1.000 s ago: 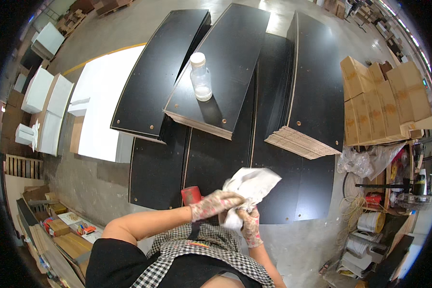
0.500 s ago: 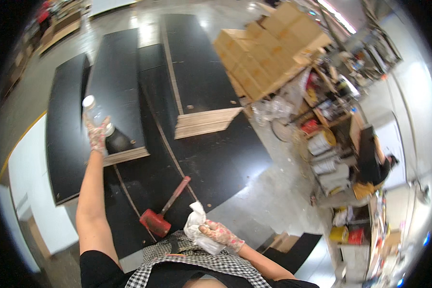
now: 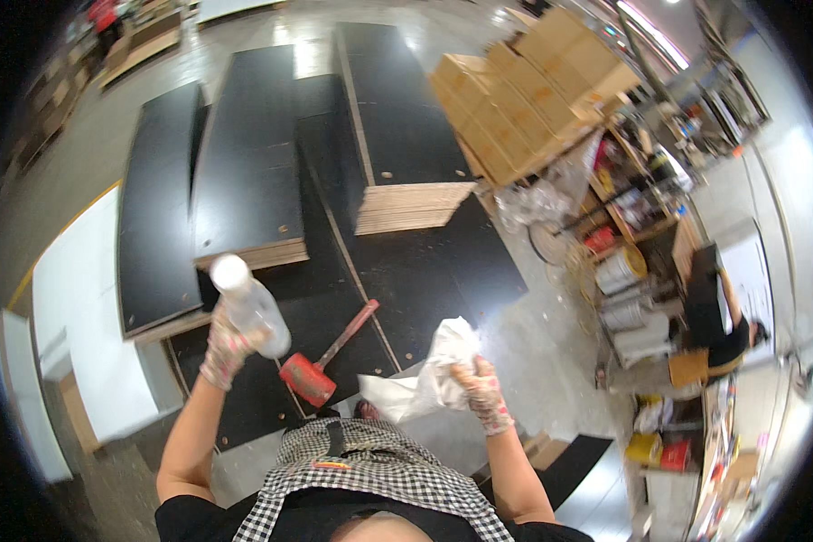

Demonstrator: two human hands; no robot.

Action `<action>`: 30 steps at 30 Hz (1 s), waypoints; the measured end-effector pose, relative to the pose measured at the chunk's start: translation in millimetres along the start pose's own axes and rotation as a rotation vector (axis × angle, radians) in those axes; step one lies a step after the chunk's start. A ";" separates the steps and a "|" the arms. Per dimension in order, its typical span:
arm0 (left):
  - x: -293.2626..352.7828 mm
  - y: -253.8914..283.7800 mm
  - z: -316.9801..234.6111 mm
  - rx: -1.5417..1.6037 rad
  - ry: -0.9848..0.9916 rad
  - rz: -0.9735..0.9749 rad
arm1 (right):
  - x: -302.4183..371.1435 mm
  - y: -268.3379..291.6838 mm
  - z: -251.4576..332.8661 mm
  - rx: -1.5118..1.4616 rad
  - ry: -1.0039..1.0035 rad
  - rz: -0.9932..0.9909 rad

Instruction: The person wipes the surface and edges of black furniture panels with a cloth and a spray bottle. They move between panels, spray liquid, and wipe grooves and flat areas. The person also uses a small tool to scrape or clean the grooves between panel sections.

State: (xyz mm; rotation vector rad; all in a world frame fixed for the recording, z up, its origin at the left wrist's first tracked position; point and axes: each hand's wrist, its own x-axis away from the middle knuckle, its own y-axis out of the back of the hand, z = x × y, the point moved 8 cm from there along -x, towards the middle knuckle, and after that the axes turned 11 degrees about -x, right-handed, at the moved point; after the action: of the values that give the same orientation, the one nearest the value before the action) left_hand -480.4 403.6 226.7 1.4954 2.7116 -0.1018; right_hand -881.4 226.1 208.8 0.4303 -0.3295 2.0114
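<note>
My left hand (image 3: 226, 348), in a patterned glove, is closed round a clear plastic bottle (image 3: 260, 316) with a white cap, held up tilted above the dark boards. A crumpled white cloth (image 3: 429, 375) hangs from my right hand (image 3: 483, 393), whose gloved fingers grip its right end. Between the two hands a red-headed mallet (image 3: 309, 378) lies on the black panels (image 3: 425, 271), its handle slanting away to the upper right. Stacks of long black boards (image 3: 248, 154) rest on those panels farther off.
Another black board stack (image 3: 397, 108) stands at the far middle, by piled cardboard boxes (image 3: 533, 99). White panels (image 3: 81, 316) lie on the left. Cluttered shelves with buckets (image 3: 621, 268) line the right, where another person (image 3: 723, 316) is at work.
My left hand has lifted the bottle off the board stack and drawn it back toward me. My right hand has moved up and to the right, and the cloth is more spread out.
</note>
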 end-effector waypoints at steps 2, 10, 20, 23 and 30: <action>54.9 -22.7 -1.4 0.029 0.070 0.060 | -10.6 4.7 -6.2 -0.499 0.015 0.013; 232.0 -83.3 -1.6 0.077 0.273 -0.188 | 6.1 -68.5 -84.0 -0.190 -0.283 0.483; 356.5 -73.5 -28.4 0.002 0.252 -0.303 | 174.0 -263.1 -71.6 0.895 0.530 1.558; 397.8 -36.8 -42.8 -0.262 0.174 -0.382 | 197.2 -295.2 -68.2 0.424 0.235 1.388; 532.8 83.0 -45.7 -0.570 0.106 -0.666 | 274.2 -420.2 -158.1 0.135 -0.008 1.277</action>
State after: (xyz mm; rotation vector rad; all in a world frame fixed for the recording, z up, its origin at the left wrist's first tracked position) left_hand -694.7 900.5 232.2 0.4446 2.8327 0.6798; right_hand -649.5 698.3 205.9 0.3247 -0.5549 3.2867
